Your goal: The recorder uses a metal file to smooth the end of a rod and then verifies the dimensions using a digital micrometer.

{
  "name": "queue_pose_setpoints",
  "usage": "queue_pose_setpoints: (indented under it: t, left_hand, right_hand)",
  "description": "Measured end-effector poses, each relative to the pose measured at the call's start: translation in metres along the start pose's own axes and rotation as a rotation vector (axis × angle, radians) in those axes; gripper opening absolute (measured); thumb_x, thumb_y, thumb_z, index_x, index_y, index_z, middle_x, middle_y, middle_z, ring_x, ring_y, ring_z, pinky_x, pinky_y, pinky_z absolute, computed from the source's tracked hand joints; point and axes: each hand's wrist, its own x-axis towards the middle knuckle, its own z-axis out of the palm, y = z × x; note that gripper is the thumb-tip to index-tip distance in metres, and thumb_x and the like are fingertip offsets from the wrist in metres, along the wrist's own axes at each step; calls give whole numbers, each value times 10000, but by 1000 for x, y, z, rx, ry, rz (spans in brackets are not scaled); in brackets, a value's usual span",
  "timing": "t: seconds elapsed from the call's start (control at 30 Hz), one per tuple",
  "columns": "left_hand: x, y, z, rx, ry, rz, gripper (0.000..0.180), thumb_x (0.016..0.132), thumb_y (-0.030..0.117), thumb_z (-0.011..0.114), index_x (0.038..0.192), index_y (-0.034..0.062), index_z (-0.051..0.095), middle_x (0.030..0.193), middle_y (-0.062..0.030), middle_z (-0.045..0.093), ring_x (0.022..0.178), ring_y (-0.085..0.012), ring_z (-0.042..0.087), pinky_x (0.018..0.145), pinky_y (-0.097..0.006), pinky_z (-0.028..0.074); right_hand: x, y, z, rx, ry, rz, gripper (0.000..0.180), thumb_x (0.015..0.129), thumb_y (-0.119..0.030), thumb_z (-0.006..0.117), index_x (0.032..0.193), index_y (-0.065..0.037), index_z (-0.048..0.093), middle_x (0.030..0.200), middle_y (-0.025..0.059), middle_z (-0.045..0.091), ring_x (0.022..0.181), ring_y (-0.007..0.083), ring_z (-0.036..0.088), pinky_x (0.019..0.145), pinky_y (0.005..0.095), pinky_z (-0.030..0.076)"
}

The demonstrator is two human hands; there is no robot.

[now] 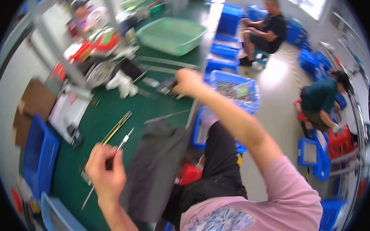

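Note:
My left hand [107,168] is closed over the green table with a thin metal rod [121,144] sticking out past its fingers; a small white piece sits near the rod's upper end. Part of the rod is hidden by the fingers. Beside it lies a narrow yellow-and-dark strip [117,126]. My right hand [187,82] reaches toward the far right edge of the table, its fingers closed at a small dark grey object [165,86]; blur hides whether it is gripped. A dark grey cloth [156,170] hangs over the near table edge between my arms.
A pale green basin [171,35] stands at the back. Blue bins [40,157] line the left side; a blue crate of small metal parts [235,90] is at the right. White crumpled gloves [123,84] lie mid-table. One person sits [268,29], another bends [322,97].

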Motion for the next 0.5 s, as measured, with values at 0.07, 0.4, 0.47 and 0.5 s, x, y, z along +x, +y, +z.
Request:
queue_pose_setpoints:
  t: [0.07,0.4,0.47,0.5]
  left_hand:
    - [-3,5,-8,2,38,-47,155,749,-119,642,748,-29,516,677,-63,510,525,-98,454,460,-224,327]
    - [-12,2,-24,31,-5,-55,167,706,-80,688,725,-5,540,662,-60,535,470,-132,473,424,-256,349]
    - [-12,2,-24,32,-23,-51,168,699,-75,693,723,-2,543,663,-61,538,470,-138,474,423,-258,350]
    - [-12,2,-24,32,-25,-37,170,693,-72,696,721,1,545,664,-60,541,470,-144,474,423,-260,353]
  right_hand:
    - [6,-9,-1,-48,37,-25,270,625,-249,719,807,-49,718,850,162,680,868,314,667,744,423,540]
    - [-17,-51,2,-172,38,-220,347,667,-129,703,971,-3,595,986,192,669,985,352,644,844,395,529]
    - [-19,-53,6,-173,52,-270,352,691,-227,695,952,1,632,962,209,669,959,356,647,827,406,528]
    - [-21,-59,2,-87,-5,-205,403,712,-303,680,981,-5,651,976,217,669,967,356,641,833,417,515]
